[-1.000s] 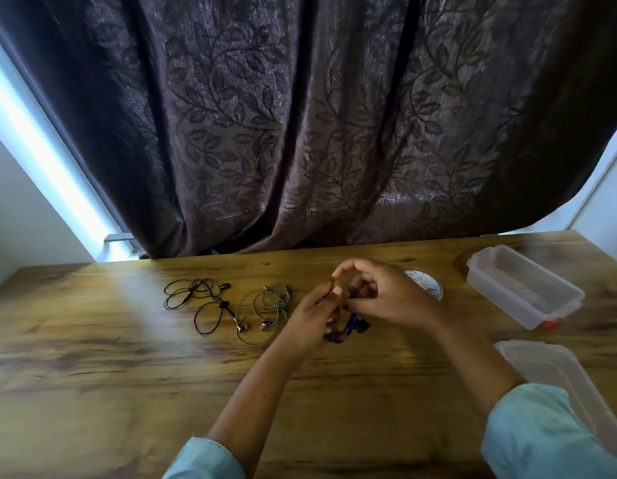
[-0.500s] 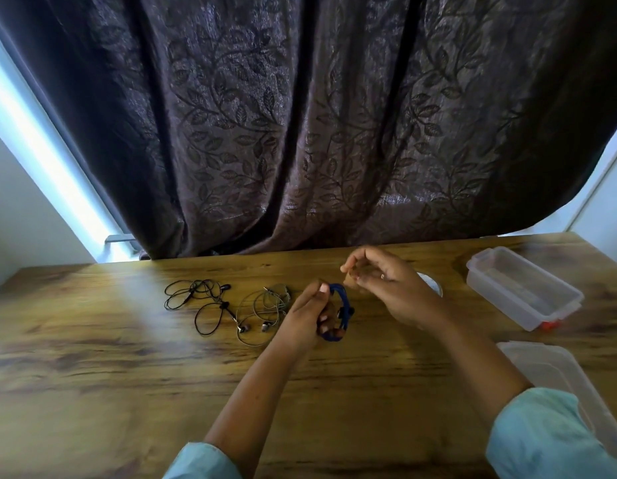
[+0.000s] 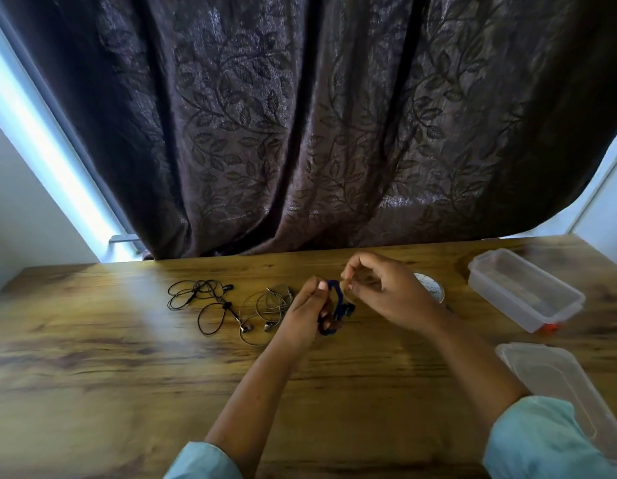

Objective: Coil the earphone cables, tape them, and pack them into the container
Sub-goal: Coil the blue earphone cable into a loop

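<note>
A coiled blue earphone cable is held above the wooden table, pinched in my left hand. My right hand has its fingertips closed at the top of the same coil, seemingly on a small strip of tape, too small to make out clearly. Loose on the table to the left lie a black earphone cable and a silver-grey earphone cable, both uncoiled. A roll of tape sits behind my right hand, partly hidden. The clear plastic container stands open at the right.
The container's clear lid lies at the near right edge of the table. A dark patterned curtain hangs along the table's far edge. Bare tabletop stretches across the left and the near side.
My right hand drew back from the coil toward the tape roll, then returned to the top of the blue coil. My left hand kept hold of the coil and turned it upright.
</note>
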